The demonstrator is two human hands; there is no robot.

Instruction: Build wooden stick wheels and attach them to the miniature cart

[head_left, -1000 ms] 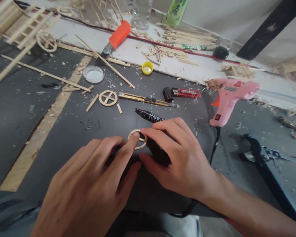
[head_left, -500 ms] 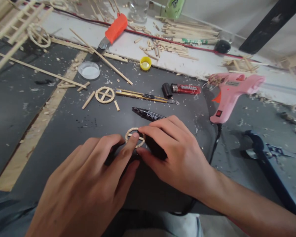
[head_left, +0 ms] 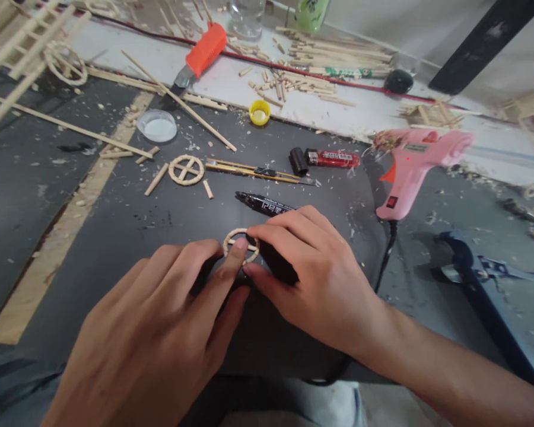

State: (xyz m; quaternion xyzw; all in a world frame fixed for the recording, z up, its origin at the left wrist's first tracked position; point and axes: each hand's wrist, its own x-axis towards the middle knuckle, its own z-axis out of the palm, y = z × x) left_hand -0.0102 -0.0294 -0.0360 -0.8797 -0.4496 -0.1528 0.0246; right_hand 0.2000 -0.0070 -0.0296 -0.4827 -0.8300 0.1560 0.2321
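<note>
A small wooden ring [head_left: 228,244] with a crossbar lies on the dark table between my hands. My left hand [head_left: 173,308] presses its index fingertip onto the crossbar from the left, its other fingers bent. From the right, my right hand [head_left: 314,270] grips the ring's edge between thumb and index finger. Just beyond them lies a black marker [head_left: 264,203], partly behind the right hand. A finished-looking wooden wheel [head_left: 186,170] with crossed spokes rests further up, beside short stick pieces [head_left: 156,179].
A pink glue gun [head_left: 412,169] stands at the right, its cable running toward me, with dark-handled pliers [head_left: 480,290] nearby. Tweezers [head_left: 253,171], a red lighter [head_left: 333,158], a yellow cap [head_left: 259,112] and an orange-handled knife [head_left: 206,50] lie beyond my hands.
The whole view has shifted slightly, so things appear a little further left. Both hands keep the same hold on the ring.
</note>
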